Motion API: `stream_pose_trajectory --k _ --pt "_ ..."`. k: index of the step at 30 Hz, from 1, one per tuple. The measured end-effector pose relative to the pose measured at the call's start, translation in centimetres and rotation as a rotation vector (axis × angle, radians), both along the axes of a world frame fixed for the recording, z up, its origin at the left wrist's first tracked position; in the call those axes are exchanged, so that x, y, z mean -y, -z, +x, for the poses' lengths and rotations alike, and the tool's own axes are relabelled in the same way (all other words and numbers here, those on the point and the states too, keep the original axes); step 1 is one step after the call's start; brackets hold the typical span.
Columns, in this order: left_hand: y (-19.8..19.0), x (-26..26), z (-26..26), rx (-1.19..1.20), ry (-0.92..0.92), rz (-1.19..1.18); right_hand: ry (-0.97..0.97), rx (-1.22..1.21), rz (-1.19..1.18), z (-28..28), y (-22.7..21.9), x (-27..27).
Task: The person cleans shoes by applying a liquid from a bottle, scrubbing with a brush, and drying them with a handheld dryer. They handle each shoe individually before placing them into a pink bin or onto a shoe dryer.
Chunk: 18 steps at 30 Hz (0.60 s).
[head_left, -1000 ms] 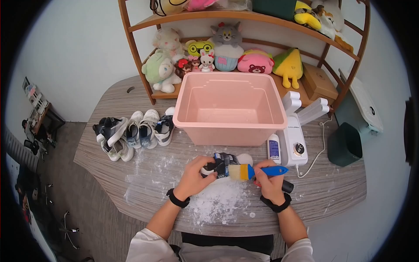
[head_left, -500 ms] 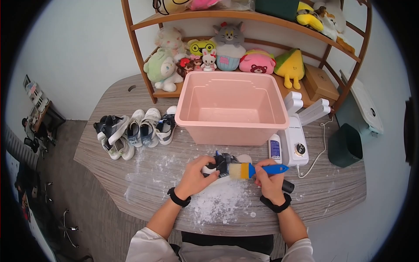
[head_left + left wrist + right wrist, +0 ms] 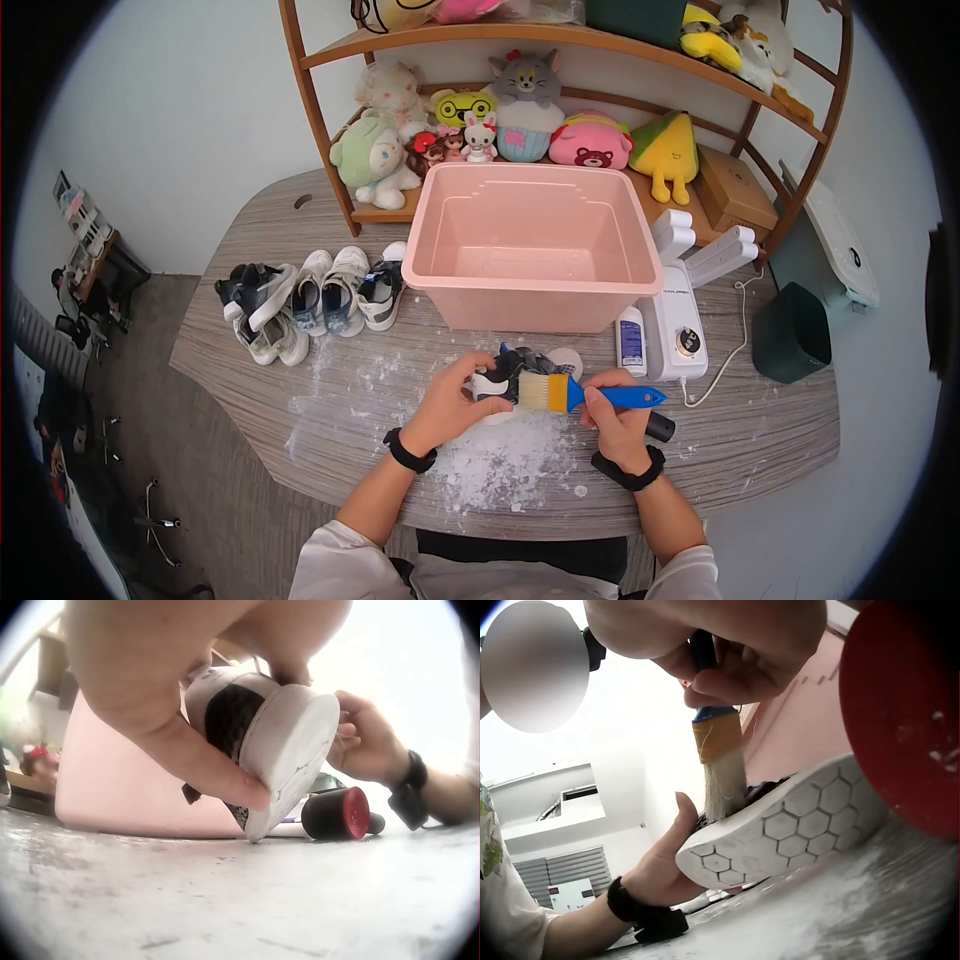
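Here we are at the desk (image 3: 745, 430), and both hands are busy: the left hand (image 3: 447, 405) grips one end of the shoe (image 3: 784, 829), while the right hand (image 3: 620, 418) pinches the blue-handled brush (image 3: 562, 393). The shoe sits tilted low over the white powder (image 3: 495, 465), in front of the pink tub (image 3: 520, 312), its honeycomb sole turned toward the person; whether its lower edge touches the desk, I can't tell. And the bristles (image 3: 724, 784) are right on the dark upper, bending at the tips!

Short, light strokes look best here, working into the seams and away from the left thumb. A firm hold matters, since a tilted shoe could roll under pressure. Aim loose powder down at that white patch, well apart from the other shoes (image 3: 342, 303), and watch that red-ended cylinder (image 3: 355, 813) near the right wrist.
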<state>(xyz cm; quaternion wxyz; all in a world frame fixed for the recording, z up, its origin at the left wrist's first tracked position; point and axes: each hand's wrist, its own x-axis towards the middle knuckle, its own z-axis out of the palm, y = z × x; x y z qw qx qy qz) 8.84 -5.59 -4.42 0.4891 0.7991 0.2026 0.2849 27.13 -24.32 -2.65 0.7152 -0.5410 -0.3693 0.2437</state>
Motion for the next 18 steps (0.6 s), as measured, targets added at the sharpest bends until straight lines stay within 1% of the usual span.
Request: stream_pose_trajectory --k 1,2,4,5,6,8,9,11,12,14,15,16,18 --pt "0.1 -0.1 -0.1 -0.027 0.019 -0.025 0.011 0.082 0.001 0.3 0.2 0.0" --pt "0.3 -0.2 -0.1 -0.027 0.019 -0.025 0.011 0.082 0.001 0.9 0.5 0.1" --pt "0.6 -0.3 -0.1 -0.027 0.025 -0.045 0.076 0.110 -0.029 2.0 0.8 0.2" --pt "0.6 -0.3 -0.1 -0.026 0.025 -0.045 0.067 0.036 -0.017 2.2 0.8 0.3" --pt "0.5 -0.2 -0.1 -0.026 0.023 -0.033 0.067 0.037 -0.017 2.0 0.6 0.4" --pt "0.4 -0.2 -0.1 -0.027 0.020 -0.021 0.013 0.017 0.077 1.3 0.0 0.5" --pt "0.3 -0.2 -0.1 -0.034 0.022 -0.008 0.012 0.016 0.077 0.9 -0.2 0.6" --pt "0.4 -0.2 -0.1 -0.042 0.026 0.005 -0.093 0.001 0.050 0.2 -0.3 0.8" --pt "0.5 -0.2 -0.1 -0.033 0.031 0.003 -0.093 0.001 0.050 0.1 -0.3 0.6" --pt "0.5 -0.2 -0.1 -0.025 0.039 -0.001 -0.208 0.015 0.002 -0.2 -0.1 0.5" --pt "0.4 -0.2 -0.2 -0.039 0.033 -0.015 -0.170 -0.038 -0.026 -0.4 -0.1 0.3" --pt "0.1 -0.1 -0.2 -0.053 0.026 -0.030 -0.168 -0.038 -0.027 -0.1 0.2 0.2" --pt "-0.6 0.0 -0.3 -0.093 0.019 -0.007 0.000 0.089 -0.050 0.8 1.3 0.0"
